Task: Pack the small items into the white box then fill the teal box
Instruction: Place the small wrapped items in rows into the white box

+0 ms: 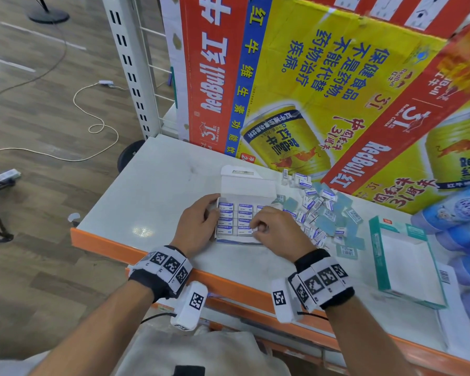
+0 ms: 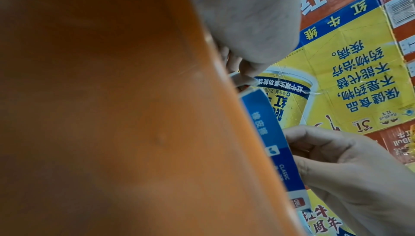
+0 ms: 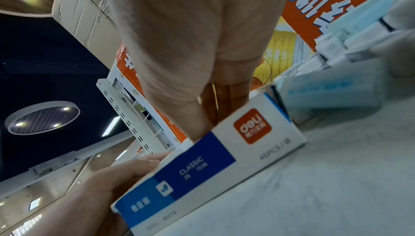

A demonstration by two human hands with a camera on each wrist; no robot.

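Note:
The white box (image 1: 246,184) lies open on the shelf top, its lid flap standing at the back, with rows of small blue-and-white erasers (image 1: 227,213) packed inside. My left hand (image 1: 201,217) grips the box's left wall, thumb at the back corner. My right hand (image 1: 267,226) reaches into the front row with curled fingers and pinches an eraser there, mostly hidden under them. The right wrist view shows the box's blue front (image 3: 202,168) with my left hand (image 3: 107,181) against its side. A loose pile of erasers (image 1: 322,210) lies right of the box. The teal box (image 1: 403,257) sits open and holds nothing.
A big Red Bull carton (image 1: 296,85) stands upright just behind the boxes. Blue soft packs (image 1: 461,213) are stacked at the far right. The orange shelf edge (image 1: 228,283) runs under my wrists. A white shelf post (image 1: 132,63) rises at the back left.

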